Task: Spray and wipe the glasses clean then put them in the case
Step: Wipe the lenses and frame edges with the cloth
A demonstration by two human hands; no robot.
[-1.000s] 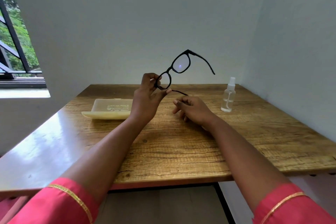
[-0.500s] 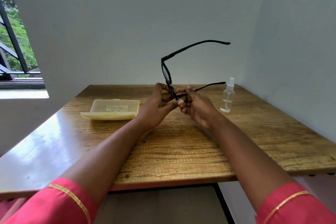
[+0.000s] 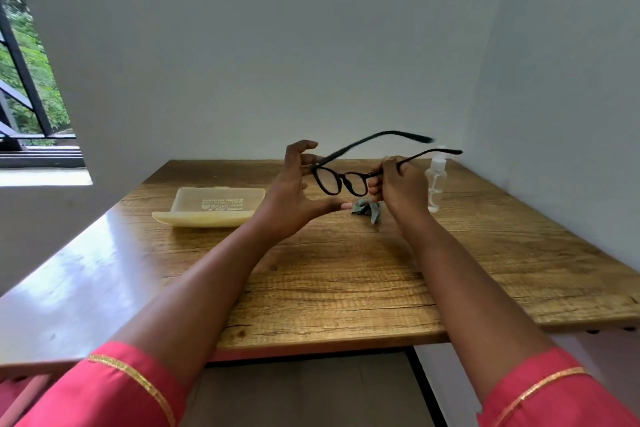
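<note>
While both hands hold them up at frame centre, the black-framed glasses point(image 3: 341, 180) face the camera.
Right hand point(image 3: 398, 185) pinches one hinge, left hand point(image 3: 294, 189) loosely touches the other with fingers spread; frame runs left-right, temples pointing to the upper right. Print on the case point(image 3: 211, 206) is unreadable.

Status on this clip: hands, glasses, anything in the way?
Both hands up: right hand gripping glasses, left hand open at the frame. Arms unfolded. Cloth, spray bottle, closed case on table. Nothing blocking.
</note>
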